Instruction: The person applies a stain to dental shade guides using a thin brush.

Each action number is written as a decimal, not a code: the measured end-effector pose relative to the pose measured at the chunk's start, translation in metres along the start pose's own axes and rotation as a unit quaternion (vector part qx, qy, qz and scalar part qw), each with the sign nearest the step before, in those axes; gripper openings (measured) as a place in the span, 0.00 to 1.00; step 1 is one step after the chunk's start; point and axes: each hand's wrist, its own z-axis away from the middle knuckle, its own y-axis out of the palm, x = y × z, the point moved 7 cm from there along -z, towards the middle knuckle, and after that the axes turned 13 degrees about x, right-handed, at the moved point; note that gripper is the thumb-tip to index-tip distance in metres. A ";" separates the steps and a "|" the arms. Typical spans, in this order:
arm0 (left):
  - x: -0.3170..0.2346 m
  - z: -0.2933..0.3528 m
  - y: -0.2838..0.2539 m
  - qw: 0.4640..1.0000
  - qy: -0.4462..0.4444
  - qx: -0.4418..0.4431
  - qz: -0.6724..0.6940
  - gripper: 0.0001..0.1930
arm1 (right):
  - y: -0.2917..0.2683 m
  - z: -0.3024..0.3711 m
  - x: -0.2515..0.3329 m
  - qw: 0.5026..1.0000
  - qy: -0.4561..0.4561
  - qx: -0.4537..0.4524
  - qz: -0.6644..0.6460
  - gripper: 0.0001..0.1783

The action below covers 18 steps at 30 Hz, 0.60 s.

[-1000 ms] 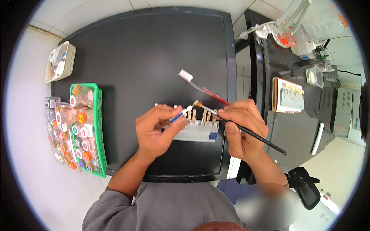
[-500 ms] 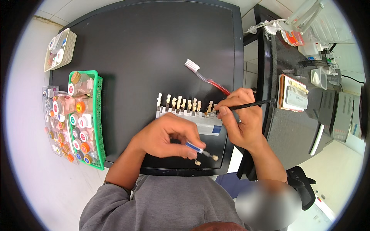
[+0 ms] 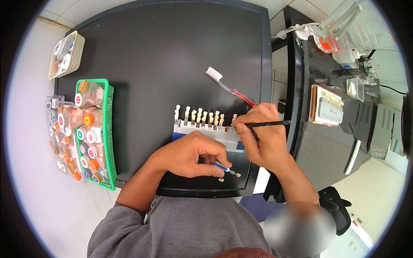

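My left hand [image 3: 189, 155] is closed in a pinch on a dental shade tab [image 3: 222, 167] with a blue-and-white handle and a tooth-shaped tip. A second tooth tip [image 3: 221, 179] shows just below those fingers; its stem is mostly hidden. A slim black-handled brush [image 3: 269, 124] is gripped in my right hand [image 3: 266, 142], its tip end at the right side of the tooth shade guide [image 3: 206, 129]. Cream tooth-shaped tabs stand along the guide's silver holder. A red and clear toothbrush [image 3: 232, 90] lies behind my right hand, its handle end hidden by it.
On the left stand a green basket [image 3: 112, 142] of jars with coloured lids and a cream basket [image 3: 76, 66] of containers. Across a gap at right, a dark counter [image 3: 320, 142] bears a second shade guide [image 3: 330, 108] in an opened case.
My right hand has shifted slightly left and down, with the brush handle now flatter. My left hand has moved slightly right, carrying the shade tab. The guide has shifted slightly left.
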 end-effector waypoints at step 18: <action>0.000 -0.002 0.001 1.000 0.005 0.003 -0.004 0.08 | -0.003 -0.003 0.007 1.000 -0.005 0.000 0.019 0.04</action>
